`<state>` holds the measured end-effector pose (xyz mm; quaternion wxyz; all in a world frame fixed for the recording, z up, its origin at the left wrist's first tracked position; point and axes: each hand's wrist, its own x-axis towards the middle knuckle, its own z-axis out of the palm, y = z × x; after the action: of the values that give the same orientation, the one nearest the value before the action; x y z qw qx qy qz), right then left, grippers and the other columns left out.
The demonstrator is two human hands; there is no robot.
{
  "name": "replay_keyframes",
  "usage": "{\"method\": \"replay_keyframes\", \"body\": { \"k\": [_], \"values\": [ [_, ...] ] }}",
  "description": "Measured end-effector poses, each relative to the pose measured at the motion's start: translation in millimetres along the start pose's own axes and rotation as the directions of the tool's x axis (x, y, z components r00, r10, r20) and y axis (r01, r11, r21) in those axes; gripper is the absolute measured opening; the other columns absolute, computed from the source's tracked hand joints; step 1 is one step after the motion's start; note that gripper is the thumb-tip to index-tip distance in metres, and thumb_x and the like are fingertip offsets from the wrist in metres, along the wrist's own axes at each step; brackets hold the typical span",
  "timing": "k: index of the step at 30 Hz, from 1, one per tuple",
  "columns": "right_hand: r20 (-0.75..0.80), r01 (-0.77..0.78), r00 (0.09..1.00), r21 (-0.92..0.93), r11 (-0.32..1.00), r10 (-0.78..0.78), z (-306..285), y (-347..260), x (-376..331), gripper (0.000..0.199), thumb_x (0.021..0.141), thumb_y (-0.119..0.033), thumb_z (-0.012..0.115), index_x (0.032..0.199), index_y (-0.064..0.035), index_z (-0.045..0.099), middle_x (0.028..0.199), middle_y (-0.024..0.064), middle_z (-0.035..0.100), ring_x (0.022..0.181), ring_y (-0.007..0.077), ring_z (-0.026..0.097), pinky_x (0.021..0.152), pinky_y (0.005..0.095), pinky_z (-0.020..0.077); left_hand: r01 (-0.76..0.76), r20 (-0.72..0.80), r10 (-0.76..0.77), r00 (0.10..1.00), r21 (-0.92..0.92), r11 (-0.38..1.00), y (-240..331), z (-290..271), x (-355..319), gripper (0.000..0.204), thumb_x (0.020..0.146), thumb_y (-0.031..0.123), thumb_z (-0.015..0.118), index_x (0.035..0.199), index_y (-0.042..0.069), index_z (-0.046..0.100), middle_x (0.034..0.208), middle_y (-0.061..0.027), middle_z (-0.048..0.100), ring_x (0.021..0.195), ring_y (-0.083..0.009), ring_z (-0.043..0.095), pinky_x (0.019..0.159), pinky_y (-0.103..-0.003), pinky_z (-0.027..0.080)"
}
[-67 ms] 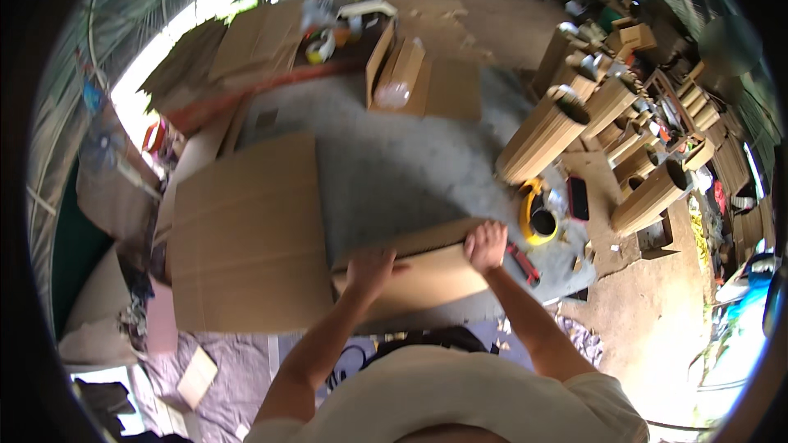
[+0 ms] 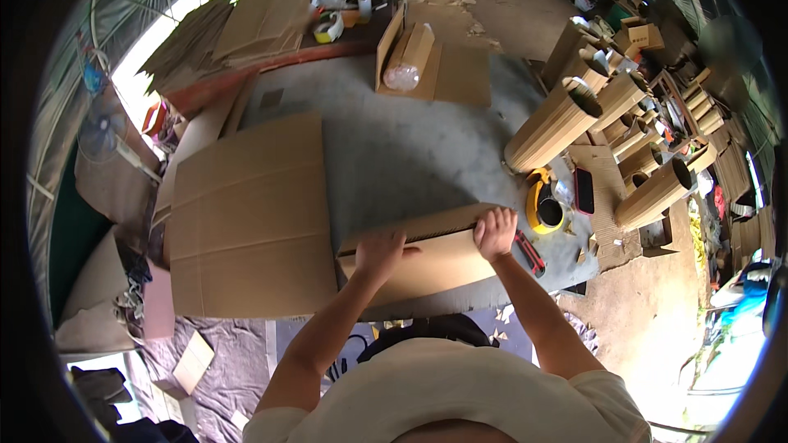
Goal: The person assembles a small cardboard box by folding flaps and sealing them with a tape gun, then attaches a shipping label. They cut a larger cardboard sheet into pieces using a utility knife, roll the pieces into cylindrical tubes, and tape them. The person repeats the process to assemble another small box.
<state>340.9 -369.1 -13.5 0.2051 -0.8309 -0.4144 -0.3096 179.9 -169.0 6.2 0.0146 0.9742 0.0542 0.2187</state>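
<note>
A long, narrow cardboard box (image 2: 435, 269) lies at the near edge of the grey table (image 2: 402, 156), directly in front of me. My left hand (image 2: 381, 254) grips its left end, fingers bent over the top seam and thumb along the face. At the other end my right hand (image 2: 496, 234) is closed over the top corner. The undersides of the fingers are hidden. A large flat cardboard sheet (image 2: 250, 221) lies just left of the box. Close to my right hand rest a red utility knife (image 2: 530, 252) and a yellow tape dispenser (image 2: 544, 203).
Tall cardboard tubes (image 2: 554, 124) stand at the table's right side, near a dark phone (image 2: 584, 191). An open carton (image 2: 464, 73) with a plastic-wrapped item (image 2: 402, 76) sits at the far edge. Stacked cardboard (image 2: 263, 20) and a tape roll (image 2: 328, 27) lie beyond.
The whole view has shifted slightly, with the table things sitting a little higher and further right. Both hands keep their hold on the box.
</note>
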Motion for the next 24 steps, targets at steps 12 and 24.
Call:
{"method": "replay_keyframes", "body": {
  "k": [12, 24],
  "values": [
    [-0.083, -0.018, 0.996, -0.024, 1.000, 0.016, 3.0, -5.3, -16.6, 0.017, 0.065, -0.016, 0.056, 0.074, -0.0039, 0.049, 0.081, 0.0130, 0.050, 0.079, 0.0294, 0.046, 0.080, 0.0444, 0.0360, -0.002, -0.076, 0.001, 0.997, -0.015, 1.000, 8.8, -6.1, -15.6, 0.046, 0.069, 0.057, 0.059, 0.067, 0.011, 0.055, 0.065, -0.0015, 0.058, 0.052, -0.0211, 0.058, 0.041, -0.033, 0.045],
    [-0.020, 0.014, 1.000, 0.348, 0.937, -0.008, -21.7, -7.6, -6.9, 0.014, 0.069, -0.018, 0.062, 0.076, -0.0082, 0.055, 0.076, 0.0081, 0.051, 0.074, 0.0258, 0.049, 0.071, 0.0371, 0.0387, -0.116, 0.216, 0.214, 0.953, -0.394, 0.912, 79.0, 5.8, 66.2, 0.040, 0.071, 0.043, 0.065, 0.089, 0.008, 0.058, 0.067, -0.0097, 0.060, 0.056, -0.0271, 0.060, 0.048, -0.036, 0.048]
  ]
}}
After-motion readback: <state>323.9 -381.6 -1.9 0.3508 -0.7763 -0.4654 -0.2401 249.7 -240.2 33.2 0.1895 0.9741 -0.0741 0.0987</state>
